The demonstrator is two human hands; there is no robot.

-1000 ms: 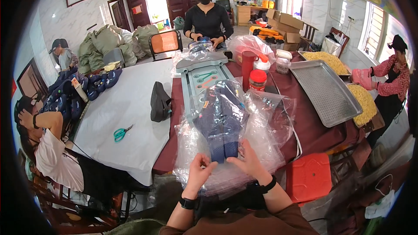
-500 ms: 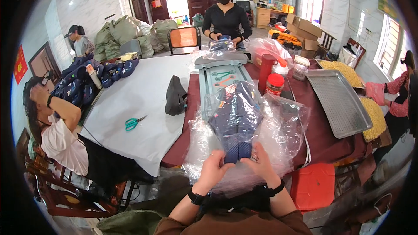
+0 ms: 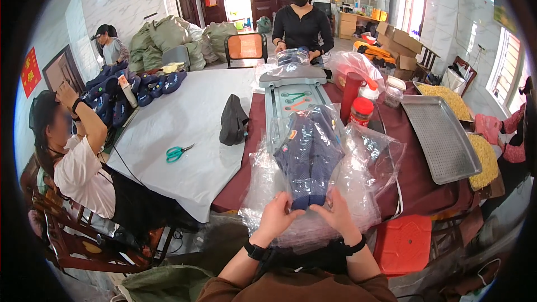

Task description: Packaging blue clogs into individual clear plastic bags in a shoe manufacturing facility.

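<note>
A clear plastic bag (image 3: 335,159) encloses what looks like a pair of navy blue slippers (image 3: 309,159) with small coloured patches. It lies lengthwise in front of me, on a pile of clear plastic bags (image 3: 263,193). My left hand (image 3: 279,213) grips the near left end of the pair, its thumb pointing inward. On the near right end, my right hand (image 3: 335,212) does the same. Fingers curl under the edges and are partly hidden. Just beyond the pair is a grey-green board (image 3: 296,102) with coloured shapes.
White sheeting (image 3: 162,117) carries teal scissors (image 3: 178,153) and a dark pouch (image 3: 233,120). To the right are a red-lidded jar (image 3: 361,112), a red cylinder (image 3: 351,92) and a perforated metal tray (image 3: 442,140). A red stool (image 3: 403,244) stands low right. Other people work around the table.
The view has shifted slightly, so the surroundings sit a little farther right. Both hands keep hold of the near end; the bagged pair's near end now looks smoother and less split.
</note>
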